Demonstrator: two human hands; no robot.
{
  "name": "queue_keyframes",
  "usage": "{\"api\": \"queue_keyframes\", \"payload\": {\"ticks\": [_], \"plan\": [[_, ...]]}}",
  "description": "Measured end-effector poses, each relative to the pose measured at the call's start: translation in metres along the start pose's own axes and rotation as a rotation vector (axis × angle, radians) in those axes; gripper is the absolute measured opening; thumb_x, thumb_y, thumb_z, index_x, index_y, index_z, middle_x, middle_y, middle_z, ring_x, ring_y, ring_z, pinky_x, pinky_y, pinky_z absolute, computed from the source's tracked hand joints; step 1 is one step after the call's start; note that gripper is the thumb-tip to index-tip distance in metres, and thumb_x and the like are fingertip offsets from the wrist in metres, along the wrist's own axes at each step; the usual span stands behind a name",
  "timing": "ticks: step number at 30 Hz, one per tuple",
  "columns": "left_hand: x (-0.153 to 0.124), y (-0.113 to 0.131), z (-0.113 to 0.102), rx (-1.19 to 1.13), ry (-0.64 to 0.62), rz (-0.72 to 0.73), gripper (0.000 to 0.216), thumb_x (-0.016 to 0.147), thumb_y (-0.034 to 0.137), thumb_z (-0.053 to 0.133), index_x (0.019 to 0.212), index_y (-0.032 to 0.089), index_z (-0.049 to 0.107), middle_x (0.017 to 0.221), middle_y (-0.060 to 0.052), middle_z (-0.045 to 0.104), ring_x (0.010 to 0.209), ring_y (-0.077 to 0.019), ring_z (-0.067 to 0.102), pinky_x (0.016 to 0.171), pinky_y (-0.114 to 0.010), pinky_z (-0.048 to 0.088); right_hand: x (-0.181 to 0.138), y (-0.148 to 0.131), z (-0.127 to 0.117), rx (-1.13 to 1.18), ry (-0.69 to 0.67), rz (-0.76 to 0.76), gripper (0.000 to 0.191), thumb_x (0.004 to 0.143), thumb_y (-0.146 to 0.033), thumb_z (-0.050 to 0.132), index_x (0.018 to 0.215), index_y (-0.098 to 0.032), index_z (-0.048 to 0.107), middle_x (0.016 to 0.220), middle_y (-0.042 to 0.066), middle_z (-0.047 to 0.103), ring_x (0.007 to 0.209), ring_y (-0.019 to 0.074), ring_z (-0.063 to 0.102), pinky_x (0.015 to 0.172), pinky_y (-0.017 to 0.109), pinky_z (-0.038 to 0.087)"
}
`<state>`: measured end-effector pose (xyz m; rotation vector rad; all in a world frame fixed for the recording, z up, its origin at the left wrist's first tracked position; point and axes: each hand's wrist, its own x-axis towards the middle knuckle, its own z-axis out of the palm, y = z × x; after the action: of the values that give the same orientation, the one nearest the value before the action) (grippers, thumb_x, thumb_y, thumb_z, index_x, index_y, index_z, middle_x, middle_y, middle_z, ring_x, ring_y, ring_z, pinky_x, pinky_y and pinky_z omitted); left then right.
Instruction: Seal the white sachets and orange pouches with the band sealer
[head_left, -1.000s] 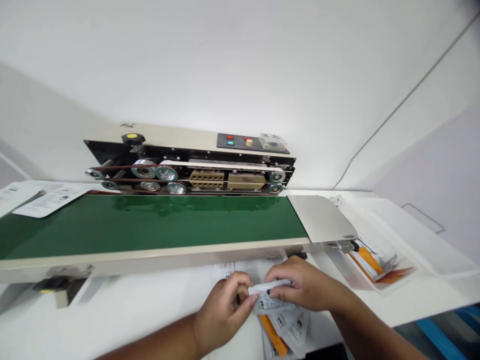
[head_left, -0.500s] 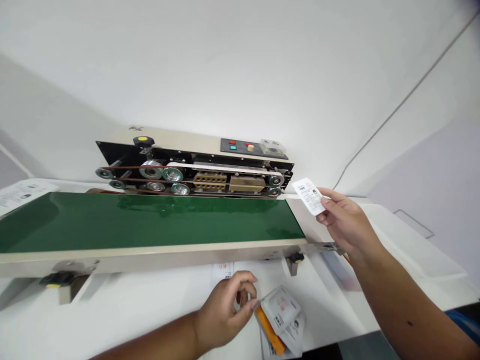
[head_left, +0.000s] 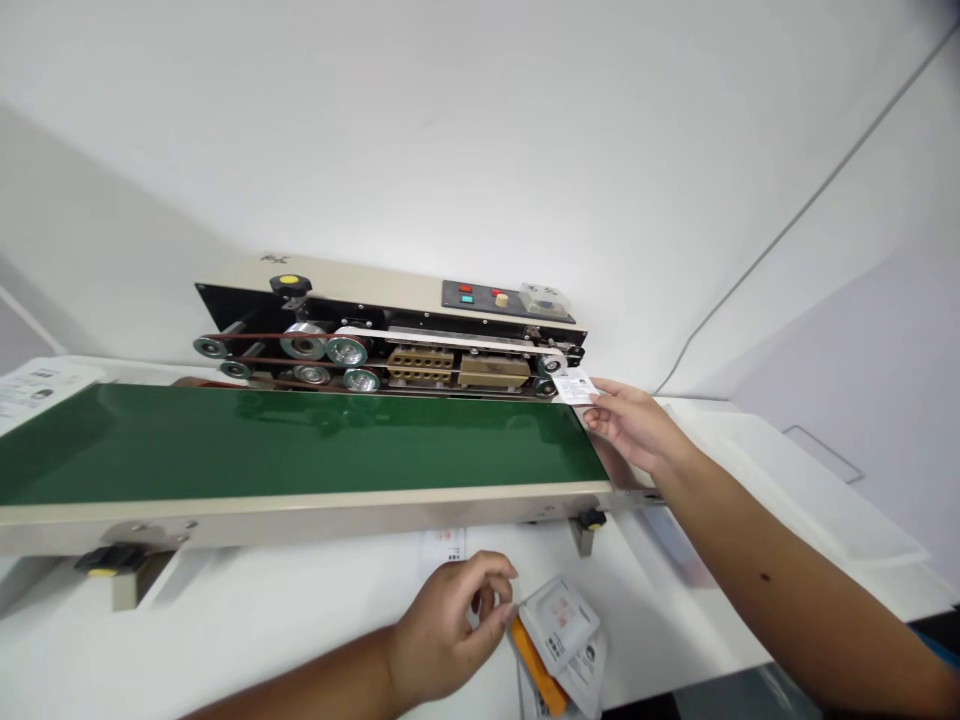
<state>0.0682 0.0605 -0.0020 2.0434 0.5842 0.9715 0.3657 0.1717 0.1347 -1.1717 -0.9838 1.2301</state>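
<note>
My right hand point(head_left: 634, 425) pinches a small white printed packet point(head_left: 575, 386) between thumb and fingers. The packet's far edge is at the right-end rollers of the band sealing machine point(head_left: 390, 310); whether it touches them is hard to tell. Below the conveyor, my left hand point(head_left: 457, 625) hovers or rests with loosely curled fingers, a gap between index finger and thumb. Nothing shows in its grasp. Just right of its fingertips lie several white printed packets point(head_left: 559, 625) with an orange packet point(head_left: 536, 665) among them.
A green conveyor belt point(head_left: 300, 445) runs across in front of the sealer. Black knobs point(head_left: 112, 560) stick out along its front. Partly under the conveyor lies another printed packet point(head_left: 444, 543). White printed sheets point(head_left: 45, 388) are at far left, a translucent white tray point(head_left: 810, 490) at right.
My right hand has moved left and slightly away from me, carrying the packet from beside the machine to its right-end rollers. My left hand has stayed nearly still.
</note>
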Motion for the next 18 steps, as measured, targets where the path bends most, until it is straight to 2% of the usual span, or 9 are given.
{"api": "queue_keyframes", "payload": {"ticks": [4,6,9,11,12,14,16,17,18], "plan": [[0.001,0.002,-0.002,0.003,-0.015,-0.020,0.018,0.095,0.016,0.052,0.112,0.023,0.050,0.080,0.000,0.067,0.065,-0.0142,0.059,0.063,-0.024,0.049,0.003,0.001,0.017,-0.140,-0.076,0.011,0.038,0.082,-0.025,0.074,0.119,-0.016,0.069,0.089,0.006,0.071,0.062,0.0109,0.061,0.060,0.023,0.057],[0.002,0.003,-0.002,0.008,-0.020,-0.023,0.016,0.094,0.017,0.052,0.109,0.022,0.051,0.080,0.000,0.067,0.064,-0.0138,0.059,0.062,-0.024,0.049,-0.002,0.000,0.021,-0.319,-0.024,-0.055,0.044,0.083,-0.032,0.074,0.124,-0.018,0.067,0.095,0.006,0.071,0.066,0.0126,0.061,0.060,0.025,0.055],[0.003,0.005,-0.002,0.047,-0.009,-0.026,0.012,0.092,0.016,0.054,0.102,0.022,0.055,0.079,0.000,0.067,0.065,-0.0141,0.060,0.063,-0.024,0.049,-0.028,0.006,0.022,-0.557,0.218,-0.361,0.034,0.086,-0.040,0.072,0.114,-0.021,0.069,0.094,0.005,0.068,0.072,0.0157,0.060,0.062,0.027,0.052],[0.002,0.006,-0.002,0.068,0.000,-0.036,0.012,0.091,0.015,0.055,0.100,0.022,0.058,0.082,-0.001,0.068,0.068,-0.0150,0.062,0.066,-0.025,0.051,-0.055,0.017,0.023,-0.541,0.198,-0.572,0.021,0.092,-0.041,0.065,0.092,-0.021,0.068,0.080,0.003,0.064,0.069,0.0163,0.057,0.063,0.029,0.049],[0.002,0.005,-0.002,0.060,0.000,-0.038,0.014,0.091,0.017,0.056,0.104,0.022,0.059,0.087,-0.003,0.069,0.071,-0.0159,0.063,0.068,-0.026,0.052,-0.070,0.025,0.025,-0.487,0.044,-0.636,0.025,0.095,-0.042,0.061,0.080,-0.022,0.063,0.070,0.002,0.059,0.064,0.0162,0.055,0.061,0.029,0.048],[0.000,0.004,-0.003,0.004,-0.022,-0.018,0.035,0.091,0.023,0.060,0.126,0.023,0.056,0.105,-0.007,0.072,0.083,-0.0191,0.068,0.075,-0.029,0.056,-0.095,0.046,0.034,-0.358,-0.492,-0.715,0.034,0.096,-0.046,0.057,0.071,-0.024,0.055,0.059,0.000,0.054,0.057,0.0161,0.053,0.058,0.030,0.047],[-0.002,0.003,-0.005,-0.049,-0.083,0.044,0.067,0.090,0.034,0.067,0.150,0.024,0.038,0.132,-0.014,0.065,0.105,-0.0260,0.069,0.089,-0.036,0.058,-0.111,0.070,0.049,-0.309,-0.954,-0.662,0.039,0.096,-0.054,0.050,0.071,-0.025,0.052,0.058,0.000,0.056,0.057,0.0153,0.056,0.062,0.030,0.049],[-0.002,0.002,-0.006,-0.057,-0.116,0.071,0.080,0.089,0.038,0.069,0.157,0.025,0.029,0.143,-0.016,0.059,0.117,-0.0300,0.066,0.097,-0.040,0.056,-0.115,0.081,0.056,-0.312,-1.101,-0.631,0.040,0.096,-0.056,0.047,0.071,-0.025,0.051,0.058,0.000,0.057,0.058,0.0148,0.057,0.064,0.029,0.050],[-0.002,0.002,-0.008,-0.052,-0.145,0.088,0.088,0.088,0.042,0.070,0.160,0.026,0.022,0.151,-0.017,0.053,0.127,-0.0334,0.061,0.104,-0.044,0.053,-0.115,0.092,0.062,-0.320,-1.173,-0.624,0.041,0.095,-0.058,0.046,0.070,-0.026,0.050,0.056,-0.001,0.057,0.056,0.0143,0.057,0.063,0.028,0.049]]}}
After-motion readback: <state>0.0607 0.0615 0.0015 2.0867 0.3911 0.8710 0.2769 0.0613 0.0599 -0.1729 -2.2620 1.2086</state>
